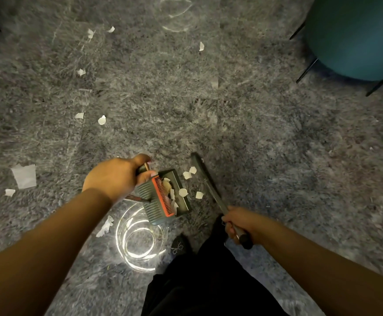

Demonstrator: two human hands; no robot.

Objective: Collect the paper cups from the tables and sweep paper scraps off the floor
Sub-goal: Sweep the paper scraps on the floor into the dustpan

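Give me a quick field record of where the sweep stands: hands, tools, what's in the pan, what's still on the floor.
left hand: grips the dustpan handle
right hand: grips the broom handle
dustpan: on the carpet, mouth toward the broom
broom: head on the carpet, just past the pan mouth
scraps in pan: several white pieces
scraps by pan mouth: a few, between pan and broom
scraps left on carpet: one large piece on the left, small ones scattered beyond
other: teal chair upper right
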